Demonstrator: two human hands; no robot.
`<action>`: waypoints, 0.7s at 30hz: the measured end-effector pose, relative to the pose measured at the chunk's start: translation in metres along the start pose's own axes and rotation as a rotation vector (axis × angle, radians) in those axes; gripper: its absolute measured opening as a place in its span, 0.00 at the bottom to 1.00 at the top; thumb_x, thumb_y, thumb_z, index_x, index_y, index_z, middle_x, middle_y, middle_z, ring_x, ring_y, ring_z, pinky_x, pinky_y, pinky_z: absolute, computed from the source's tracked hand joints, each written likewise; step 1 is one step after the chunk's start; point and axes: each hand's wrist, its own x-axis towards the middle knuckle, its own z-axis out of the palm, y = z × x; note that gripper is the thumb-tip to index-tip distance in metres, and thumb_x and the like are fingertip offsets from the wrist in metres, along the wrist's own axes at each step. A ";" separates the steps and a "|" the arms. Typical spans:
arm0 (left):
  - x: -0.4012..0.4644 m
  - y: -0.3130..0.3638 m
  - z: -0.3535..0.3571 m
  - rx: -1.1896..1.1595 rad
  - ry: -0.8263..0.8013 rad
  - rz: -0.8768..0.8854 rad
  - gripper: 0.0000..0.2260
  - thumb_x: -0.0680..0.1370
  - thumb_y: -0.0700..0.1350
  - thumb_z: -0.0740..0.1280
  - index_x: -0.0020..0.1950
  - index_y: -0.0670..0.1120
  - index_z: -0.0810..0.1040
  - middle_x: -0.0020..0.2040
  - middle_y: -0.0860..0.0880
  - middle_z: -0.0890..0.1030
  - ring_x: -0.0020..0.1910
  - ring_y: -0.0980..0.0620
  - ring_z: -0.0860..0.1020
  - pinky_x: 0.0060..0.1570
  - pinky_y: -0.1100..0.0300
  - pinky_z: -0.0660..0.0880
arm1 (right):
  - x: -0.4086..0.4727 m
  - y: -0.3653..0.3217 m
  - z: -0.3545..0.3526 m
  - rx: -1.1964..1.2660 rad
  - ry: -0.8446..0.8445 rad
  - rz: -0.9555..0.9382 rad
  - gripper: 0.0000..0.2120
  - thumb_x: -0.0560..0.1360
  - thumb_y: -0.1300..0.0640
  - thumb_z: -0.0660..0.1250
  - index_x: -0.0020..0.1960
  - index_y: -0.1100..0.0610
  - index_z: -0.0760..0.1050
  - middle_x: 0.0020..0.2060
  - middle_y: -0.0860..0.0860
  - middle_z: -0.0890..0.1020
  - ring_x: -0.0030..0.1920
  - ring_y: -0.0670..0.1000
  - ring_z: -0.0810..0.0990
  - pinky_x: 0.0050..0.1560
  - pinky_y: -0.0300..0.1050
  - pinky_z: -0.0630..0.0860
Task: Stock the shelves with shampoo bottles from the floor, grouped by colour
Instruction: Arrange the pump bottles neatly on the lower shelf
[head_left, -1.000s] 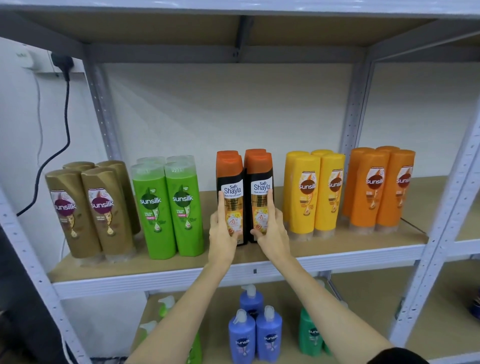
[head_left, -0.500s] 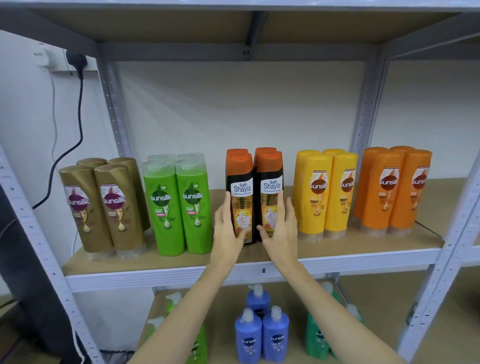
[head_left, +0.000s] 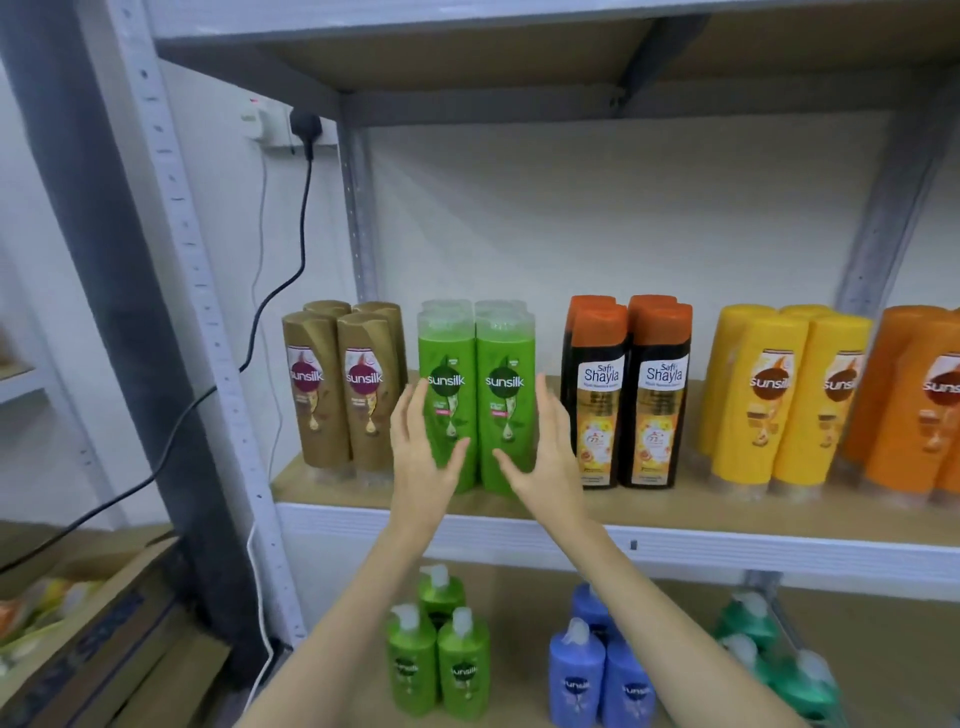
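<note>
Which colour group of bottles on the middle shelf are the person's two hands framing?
The green Sunsilk bottles: left hand and right hand flank only them, between the gold and black groups.

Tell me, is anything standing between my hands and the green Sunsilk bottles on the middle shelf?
Nothing visible does. The left hand and right hand are open on either side of the green Sunsilk bottles, in front of the shelf. The gold bottles and black Shayla bottles stand off to each side.

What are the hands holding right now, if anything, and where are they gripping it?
Nothing is held. The left hand and right hand are open, fingers straight, flanking the green bottles on the shelf without gripping them.
</note>
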 end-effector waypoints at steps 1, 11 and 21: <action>-0.001 -0.005 -0.001 -0.013 -0.054 -0.053 0.38 0.71 0.39 0.72 0.74 0.47 0.54 0.72 0.43 0.61 0.72 0.52 0.58 0.70 0.65 0.55 | -0.002 0.001 0.003 0.007 -0.050 0.040 0.51 0.69 0.55 0.73 0.73 0.37 0.36 0.73 0.54 0.58 0.73 0.52 0.60 0.67 0.48 0.68; -0.003 -0.024 0.002 -0.034 -0.261 -0.274 0.51 0.66 0.35 0.75 0.75 0.56 0.43 0.68 0.47 0.67 0.64 0.59 0.64 0.59 0.69 0.57 | -0.009 0.002 0.014 -0.051 -0.171 0.156 0.56 0.70 0.60 0.72 0.65 0.33 0.26 0.71 0.52 0.63 0.66 0.56 0.71 0.62 0.54 0.70; 0.002 -0.032 0.000 -0.042 -0.253 -0.274 0.50 0.68 0.35 0.74 0.75 0.57 0.43 0.66 0.47 0.69 0.66 0.53 0.67 0.62 0.64 0.60 | -0.006 -0.004 0.024 -0.043 -0.147 0.178 0.55 0.71 0.63 0.71 0.66 0.33 0.27 0.71 0.52 0.63 0.66 0.56 0.71 0.62 0.55 0.71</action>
